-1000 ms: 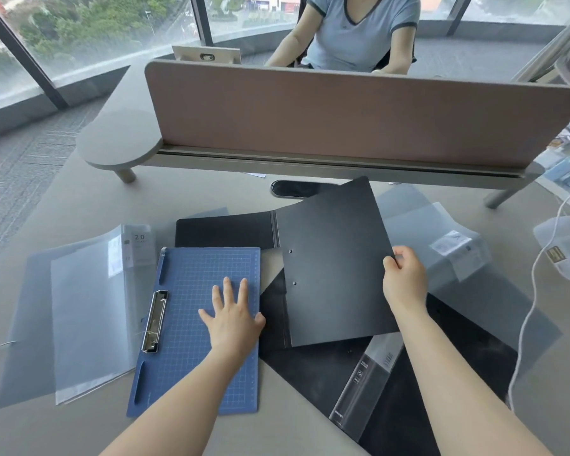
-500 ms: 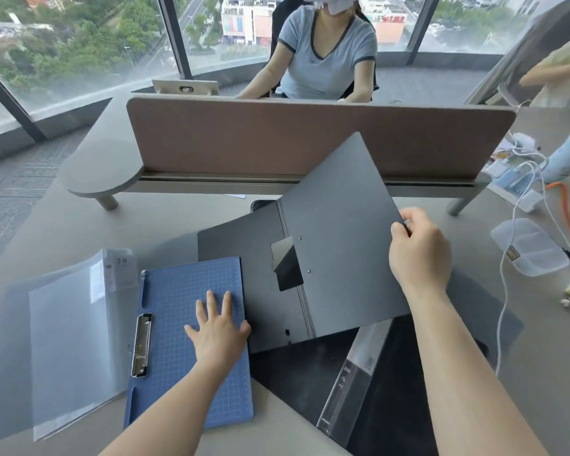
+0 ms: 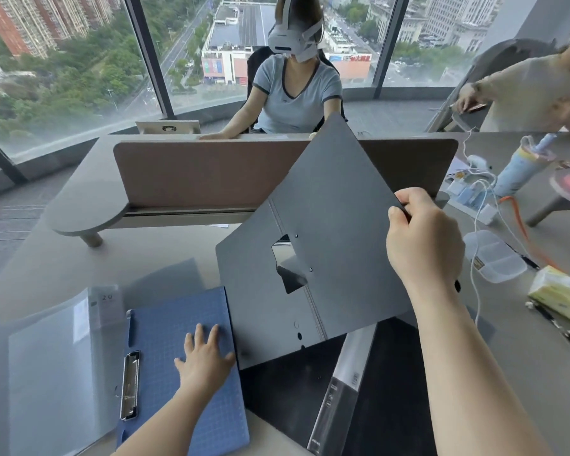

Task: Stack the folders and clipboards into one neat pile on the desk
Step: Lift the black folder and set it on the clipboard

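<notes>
My right hand pinches the right edge of the dark folder, thumb on the near face, and I have it lifted open and tilted at centre frame, its top corner up over the brown divider. My left hand lies flat, fingers spread, on the blue clipboard at lower left, metal clip just left of it. A clear folder lies beside the clipboard on the left. Another black folder lies on the desk under the lifted one, lower centre.
</notes>
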`<state>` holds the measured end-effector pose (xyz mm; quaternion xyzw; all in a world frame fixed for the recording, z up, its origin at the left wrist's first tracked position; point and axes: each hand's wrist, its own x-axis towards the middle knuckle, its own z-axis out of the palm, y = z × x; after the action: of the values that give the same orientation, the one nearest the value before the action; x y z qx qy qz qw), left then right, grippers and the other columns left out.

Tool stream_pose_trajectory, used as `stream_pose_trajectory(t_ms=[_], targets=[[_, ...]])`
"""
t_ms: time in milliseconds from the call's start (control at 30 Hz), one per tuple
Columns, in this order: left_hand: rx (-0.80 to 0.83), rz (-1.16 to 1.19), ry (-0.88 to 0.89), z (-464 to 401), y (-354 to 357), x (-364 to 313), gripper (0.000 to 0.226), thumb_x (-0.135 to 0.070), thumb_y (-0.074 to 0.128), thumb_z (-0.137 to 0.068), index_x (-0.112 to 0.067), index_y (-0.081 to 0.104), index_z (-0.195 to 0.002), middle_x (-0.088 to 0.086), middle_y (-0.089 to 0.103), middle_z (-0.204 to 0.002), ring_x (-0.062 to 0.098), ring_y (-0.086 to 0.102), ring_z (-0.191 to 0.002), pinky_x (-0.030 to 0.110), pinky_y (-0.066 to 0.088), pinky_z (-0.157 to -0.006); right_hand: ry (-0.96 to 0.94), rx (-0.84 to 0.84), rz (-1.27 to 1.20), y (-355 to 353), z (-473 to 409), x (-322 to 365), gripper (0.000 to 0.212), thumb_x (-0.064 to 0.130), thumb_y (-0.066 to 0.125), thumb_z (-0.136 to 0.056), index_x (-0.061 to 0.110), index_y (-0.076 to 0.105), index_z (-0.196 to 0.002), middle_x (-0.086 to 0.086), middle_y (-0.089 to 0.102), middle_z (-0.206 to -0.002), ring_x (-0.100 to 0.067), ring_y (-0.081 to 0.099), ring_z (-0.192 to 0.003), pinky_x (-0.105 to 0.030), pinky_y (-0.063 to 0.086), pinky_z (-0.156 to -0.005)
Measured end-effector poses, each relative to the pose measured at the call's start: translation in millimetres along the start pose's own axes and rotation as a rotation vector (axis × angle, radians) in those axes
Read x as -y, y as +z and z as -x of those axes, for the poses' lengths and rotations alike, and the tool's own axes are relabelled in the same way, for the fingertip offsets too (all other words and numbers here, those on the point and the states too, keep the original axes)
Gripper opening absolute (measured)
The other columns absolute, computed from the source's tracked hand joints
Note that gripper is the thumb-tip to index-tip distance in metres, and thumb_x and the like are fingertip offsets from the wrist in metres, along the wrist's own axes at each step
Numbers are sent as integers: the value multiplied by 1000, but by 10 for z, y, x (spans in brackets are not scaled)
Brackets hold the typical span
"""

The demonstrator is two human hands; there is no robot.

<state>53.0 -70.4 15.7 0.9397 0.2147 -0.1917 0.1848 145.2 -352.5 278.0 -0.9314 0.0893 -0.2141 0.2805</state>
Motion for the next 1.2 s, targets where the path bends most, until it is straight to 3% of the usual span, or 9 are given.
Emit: stream_pose_trajectory(t_ms=[167,367,500,600,700,833,933,1033,1200], targets=[[-22,136,27,35,-86,-176,71,-50,47,-95,-24,19,-155,6,10,-165,29,7,-151,53,22,-117,-13,-63,-3,-269,-48,60,22,23,52,-96,24,60,-117,-8,72,-99,-39,60,-93,-38,42,-71],[-145,678,294,149,-546,-956,68,-47,53,-95,-19,30,-153,2,30,-159,19,26,-147,38,22,-120,-83,-118,-144,-499,-68,205,19,24,55,-91,22,64,-109,-3,74,-95,-35,62,-92,-42,50,-77],[11,1147,339,294,-912,-1275,67,-68,47,-87,-34,41,-145,-10,49,-147,10,43,-137,45,33,-116,-57,-59,-320,-512,-81,264,15,21,57,-87,26,66,-97,8,68,-72,-28,62,-79,-43,52,-77],[109,1372,328,466,-1146,-1375,51,-58,34,-98,-25,62,-125,-3,69,-119,11,64,-112,34,50,-95,3,-42,-443,-427,-83,225,12,21,57,-84,27,66,-90,4,67,-63,-27,60,-68,-47,53,-78],[257,1570,263,527,-1255,-1326,59,-61,24,-99,-27,67,-122,-3,71,-122,13,65,-114,39,46,-102,79,-9,-543,-288,-56,177,12,14,60,-86,20,70,-91,3,69,-68,-21,62,-67,-38,52,-75],[303,1616,194,549,-1360,-1151,54,-63,38,-94,-26,71,-116,-1,75,-114,17,69,-108,41,50,-94,197,55,-697,0,12,97,14,9,61,-88,20,69,-89,8,69,-73,-12,59,-67,-29,49,-69],[262,1618,221,525,-1391,-1006,35,-42,53,-94,-20,71,-114,9,73,-118,27,68,-108,44,54,-91,276,98,-743,265,76,13,16,9,61,-88,22,68,-83,8,70,-77,-14,62,-74,-28,48,-73],[214,1612,231,515,-1405,-830,26,-21,55,-95,-10,67,-116,17,72,-115,31,70,-100,44,59,-82,336,166,-773,523,188,-31,17,8,60,-89,22,67,-82,5,71,-80,-17,65,-79,-30,51,-78],[174,1569,183,455,-1329,-490,22,-13,57,-94,-11,67,-113,17,73,-112,31,72,-96,44,59,-84,384,277,-736,932,403,-64,12,11,59,-91,19,68,-91,-1,73,-90,-20,67,-86,-35,54,-85]])
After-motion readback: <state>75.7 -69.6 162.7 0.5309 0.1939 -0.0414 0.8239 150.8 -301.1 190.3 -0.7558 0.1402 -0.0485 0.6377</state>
